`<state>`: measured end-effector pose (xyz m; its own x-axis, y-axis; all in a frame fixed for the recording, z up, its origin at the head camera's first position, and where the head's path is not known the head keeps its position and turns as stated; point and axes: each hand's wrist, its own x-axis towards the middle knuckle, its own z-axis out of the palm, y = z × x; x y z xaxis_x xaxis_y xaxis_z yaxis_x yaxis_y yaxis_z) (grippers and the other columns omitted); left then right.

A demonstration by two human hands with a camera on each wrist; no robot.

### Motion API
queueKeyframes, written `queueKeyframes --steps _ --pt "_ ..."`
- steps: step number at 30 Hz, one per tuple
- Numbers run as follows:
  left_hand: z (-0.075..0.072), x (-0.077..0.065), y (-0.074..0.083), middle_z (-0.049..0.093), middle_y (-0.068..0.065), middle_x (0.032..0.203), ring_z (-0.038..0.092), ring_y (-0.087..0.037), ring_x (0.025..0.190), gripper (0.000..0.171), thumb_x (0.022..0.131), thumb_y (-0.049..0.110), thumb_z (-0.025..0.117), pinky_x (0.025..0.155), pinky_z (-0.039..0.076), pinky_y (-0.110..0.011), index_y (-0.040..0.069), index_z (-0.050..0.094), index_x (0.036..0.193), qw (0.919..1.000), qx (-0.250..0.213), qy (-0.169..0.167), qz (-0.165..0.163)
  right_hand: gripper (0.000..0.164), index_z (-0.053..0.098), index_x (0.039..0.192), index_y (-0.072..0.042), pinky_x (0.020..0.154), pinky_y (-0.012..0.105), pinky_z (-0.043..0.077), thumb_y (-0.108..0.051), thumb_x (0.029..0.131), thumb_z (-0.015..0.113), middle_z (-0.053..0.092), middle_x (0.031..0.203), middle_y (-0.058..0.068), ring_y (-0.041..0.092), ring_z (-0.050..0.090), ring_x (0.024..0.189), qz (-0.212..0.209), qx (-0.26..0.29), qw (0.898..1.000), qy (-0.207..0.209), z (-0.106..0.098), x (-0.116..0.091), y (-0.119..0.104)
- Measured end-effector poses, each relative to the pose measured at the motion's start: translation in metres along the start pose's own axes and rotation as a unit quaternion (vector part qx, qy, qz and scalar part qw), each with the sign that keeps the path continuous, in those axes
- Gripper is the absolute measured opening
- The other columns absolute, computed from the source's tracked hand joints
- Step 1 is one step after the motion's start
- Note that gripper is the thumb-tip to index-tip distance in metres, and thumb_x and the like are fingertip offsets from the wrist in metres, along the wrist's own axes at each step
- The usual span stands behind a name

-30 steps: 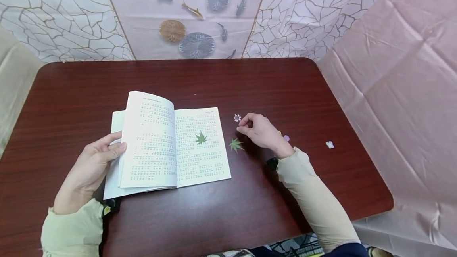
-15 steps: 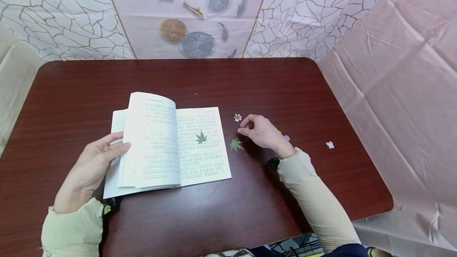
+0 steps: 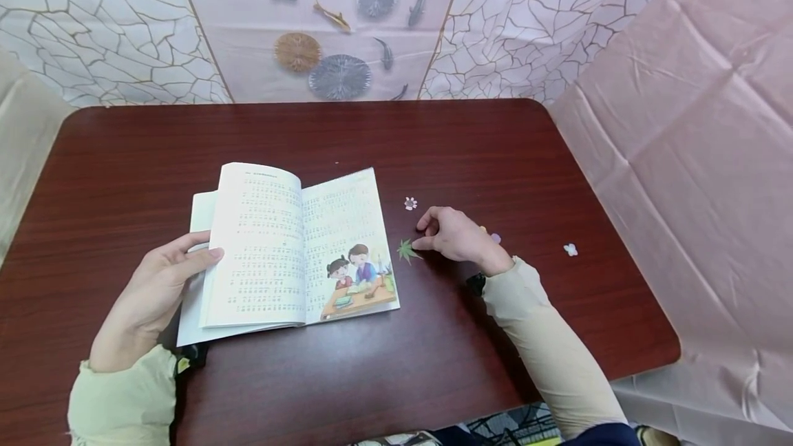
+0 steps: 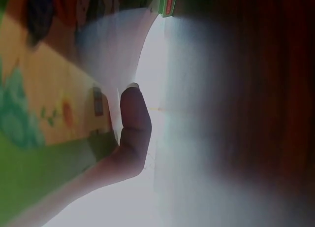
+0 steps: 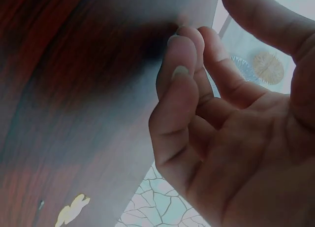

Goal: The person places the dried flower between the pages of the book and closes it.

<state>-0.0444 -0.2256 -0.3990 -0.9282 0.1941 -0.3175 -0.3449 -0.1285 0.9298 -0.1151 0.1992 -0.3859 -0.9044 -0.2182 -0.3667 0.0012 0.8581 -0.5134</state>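
My left hand (image 3: 151, 288) grips the left-hand pages of an open book (image 3: 347, 215), thumb on top of them. Those pages stand bowed up from the spine. On the right-hand page is a printed picture of two figures at a desk, and its outer edge is lifted a little. In the left wrist view one digit of the hand (image 4: 134, 128) lies against the book's colourful cover (image 4: 59, 99). A green, pointed leaf (image 3: 405, 250) lies just right of the book. My right hand (image 3: 457, 234) is beside it, thumb tip right at the leaf, the other fingers loosely bent.
A small white flower (image 3: 411, 204) lies behind the leaf. Purple and yellow petals (image 3: 495, 238) are partly hidden by the right wrist. Further right is a pale four-petalled flower (image 3: 571, 250). A patterned cloth (image 3: 337, 26) hangs behind the brown table (image 3: 464, 150).
A page has come over to the right side of the book, covering the green leaf that lay there. My right hand has shifted slightly toward the front, its thumb and index finger further apart.
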Motion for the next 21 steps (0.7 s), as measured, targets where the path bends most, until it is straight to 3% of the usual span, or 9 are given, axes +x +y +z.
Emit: queueKeyframes --steps 13,21 --pt "-0.0036 -0.0005 0.0003 0.073 0.002 0.098 0.068 -0.009 0.085 0.032 0.095 0.016 0.065 0.07 0.052 -0.024 0.007 0.051 0.122 0.9999 0.001 -0.002 -0.015 0.039 0.062 0.1 -0.009 0.067 0.031 0.046 -0.031 0.076 0.085 0.06 0.085 0.004 0.02 0.054 0.075 -0.009 -0.005 1.0 -0.004 0.007 0.0007 -0.0026" --pt "-0.0039 0.0 -0.0007 0.073 0.002 0.099 0.068 -0.008 0.087 0.033 0.095 0.016 0.065 0.073 0.05 -0.022 0.005 0.05 0.122 1.0 0.001 -0.001 -0.004 0.042 0.062 0.096 -0.01 0.071 0.032 0.046 -0.034 0.072 0.087 0.06 0.085 0.003 0.02 0.055 0.077 -0.017 -0.013 1.0 -0.006 0.01 0.0028 -0.0056"
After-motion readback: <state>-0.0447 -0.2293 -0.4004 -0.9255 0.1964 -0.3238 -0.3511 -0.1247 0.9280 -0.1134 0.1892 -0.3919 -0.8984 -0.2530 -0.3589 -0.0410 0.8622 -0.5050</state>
